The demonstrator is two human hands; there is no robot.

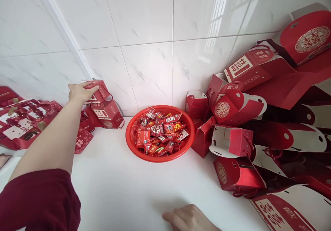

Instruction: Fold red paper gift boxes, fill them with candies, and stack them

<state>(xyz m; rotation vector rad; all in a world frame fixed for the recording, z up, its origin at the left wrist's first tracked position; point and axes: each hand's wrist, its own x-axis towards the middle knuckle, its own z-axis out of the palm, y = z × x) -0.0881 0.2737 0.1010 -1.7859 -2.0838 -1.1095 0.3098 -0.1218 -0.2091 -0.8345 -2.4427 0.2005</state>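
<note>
My left hand [80, 92] reaches to the back left. Its fingers grip a closed red gift box [100, 91] with a cord handle, held just at the top of another red gift box [107, 113] standing by the wall. Whether the two boxes touch I cannot tell. My right hand [190, 219] rests low over the white table at the bottom edge, fingers curled in, with nothing visible in it; its lower part is cut off. Between the hands, further back, sits a red plastic basket [131, 147] filled with wrapped candies [161, 132].
Many open red gift boxes [232, 108] are piled along the right side. More red boxes [29, 118] with ribbons stand in rows at the left. A white tiled wall [150, 72] closes off the back of the white table [124, 189]. Another person's skin [3, 160] shows at the left edge.
</note>
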